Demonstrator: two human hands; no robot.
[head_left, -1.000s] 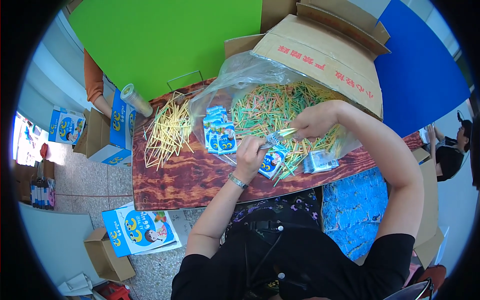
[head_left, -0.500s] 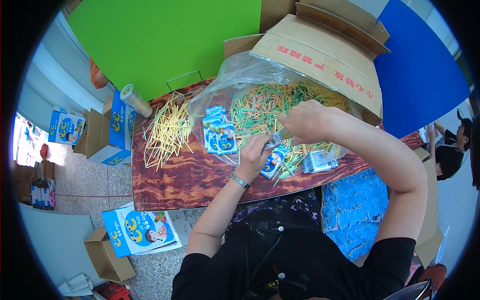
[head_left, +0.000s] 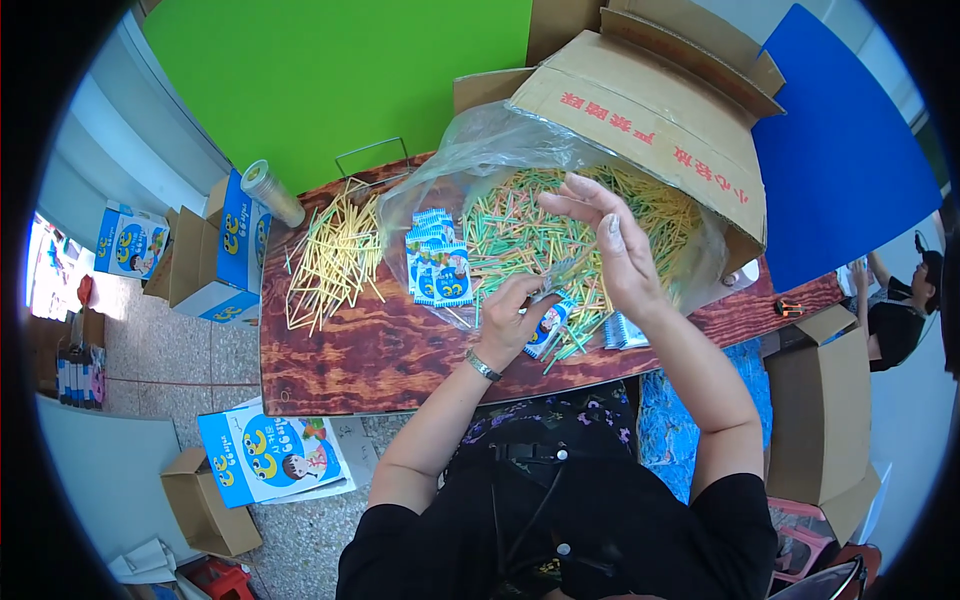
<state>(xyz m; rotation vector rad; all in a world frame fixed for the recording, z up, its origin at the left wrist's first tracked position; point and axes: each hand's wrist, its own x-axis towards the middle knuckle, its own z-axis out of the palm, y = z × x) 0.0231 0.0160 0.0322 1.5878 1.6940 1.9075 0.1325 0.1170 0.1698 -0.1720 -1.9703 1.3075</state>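
Note:
My left hand (head_left: 510,318) is closed around a small packet (head_left: 552,281), whose silvery, see-through end sticks out past the fingers. My right hand (head_left: 618,245) is raised over a heap of coloured sticks (head_left: 520,215), fingers stretched out and holding nothing. Pink, green and yellow sticks spill from a clear plastic bag (head_left: 480,135) in a cardboard box lying on its side. Just beside my left hand lies a blue-and-white packet (head_left: 549,326) on some sticks. Several filled packets (head_left: 440,265) are stacked to the left; flat packets (head_left: 622,332) lie partly behind my right wrist.
A pile of yellow sticks (head_left: 340,255) lies on the left of the wooden table (head_left: 330,375), near a clear cylinder (head_left: 272,193) and a wire stand (head_left: 372,155). The cardboard box (head_left: 640,110) stands behind. Blue cartons (head_left: 268,455) sit on the left floor. A person (head_left: 900,300) is at far right.
My right hand has come away from the packet in my left hand; its fingers have opened and its elbow has dropped inward. The left hand stays nearly in place.

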